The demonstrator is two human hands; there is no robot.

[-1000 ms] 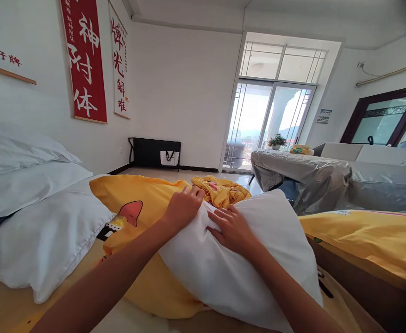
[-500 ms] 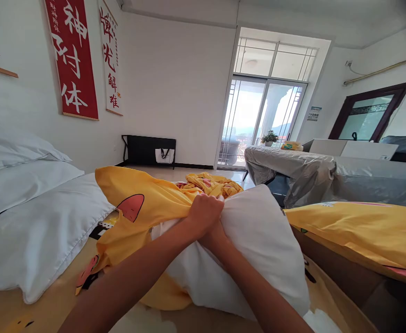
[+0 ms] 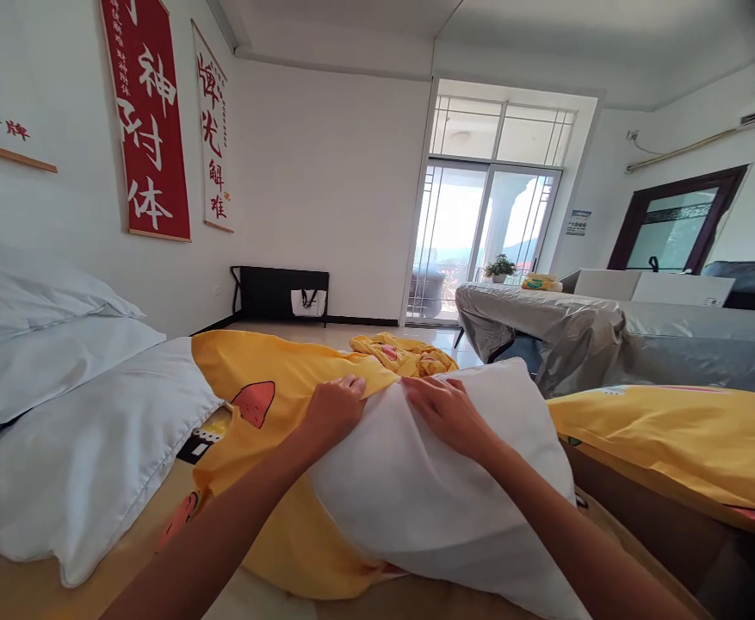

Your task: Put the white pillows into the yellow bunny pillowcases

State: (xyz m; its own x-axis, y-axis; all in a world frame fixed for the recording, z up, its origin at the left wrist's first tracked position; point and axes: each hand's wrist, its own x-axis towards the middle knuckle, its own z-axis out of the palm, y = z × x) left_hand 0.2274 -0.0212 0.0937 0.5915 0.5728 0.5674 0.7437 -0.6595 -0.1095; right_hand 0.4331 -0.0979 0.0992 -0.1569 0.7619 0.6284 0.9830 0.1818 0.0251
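A white pillow (image 3: 442, 499) lies in front of me, its left end inside a yellow pillowcase (image 3: 300, 370) printed with red fruit shapes. My left hand (image 3: 335, 412) is closed on the pillowcase's edge, fingers curled over the cloth. On the right, my right hand (image 3: 445, 415) rests on the white pillow close to the case's opening, its fingertips pinching at the fabric by the edge. The far end of the pillowcase lies loose and flat to the left. How far the pillow reaches inside is hidden by the cloth.
White pillows (image 3: 93, 448) are stacked at the left. A yellow-covered pillow (image 3: 680, 439) lies at the right. Crumpled yellow cloth (image 3: 403, 351) sits beyond my hands. Further back are a plastic-covered table (image 3: 545, 319) and a black folded frame (image 3: 280, 293) against the wall.
My hands were together, gripping the bunched case on the pillow. Now they are apart, the left on the case and the right on the pillow, with the case edge spread out.
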